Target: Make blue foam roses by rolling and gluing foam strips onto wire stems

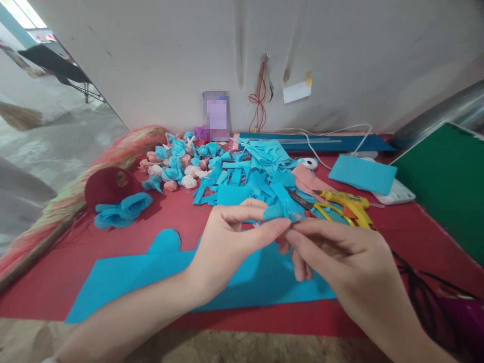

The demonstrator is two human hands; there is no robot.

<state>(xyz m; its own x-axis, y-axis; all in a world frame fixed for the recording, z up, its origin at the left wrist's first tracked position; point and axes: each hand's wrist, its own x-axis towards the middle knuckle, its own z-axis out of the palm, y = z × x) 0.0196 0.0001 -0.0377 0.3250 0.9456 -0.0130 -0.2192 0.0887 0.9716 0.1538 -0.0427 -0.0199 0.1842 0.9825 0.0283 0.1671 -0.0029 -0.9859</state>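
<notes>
My left hand [230, 237] and my right hand [333, 252] meet above a large blue foam sheet [124, 275] on the red mat [181, 214]. Both pinch a small rolled blue foam piece [280, 210] between thumb and fingertips. The left fingers close on its left end, the right fingers on its right end. Part of the piece is hidden by my fingers.
A heap of blue foam scraps [257, 171] lies behind my hands. Several small blue and pink foam rosebuds [176, 166] sit at back left, a larger blue flower [123, 209] nearer. A yellow glue gun [350, 204] and scissors lie right. A green board [446, 181] leans far right.
</notes>
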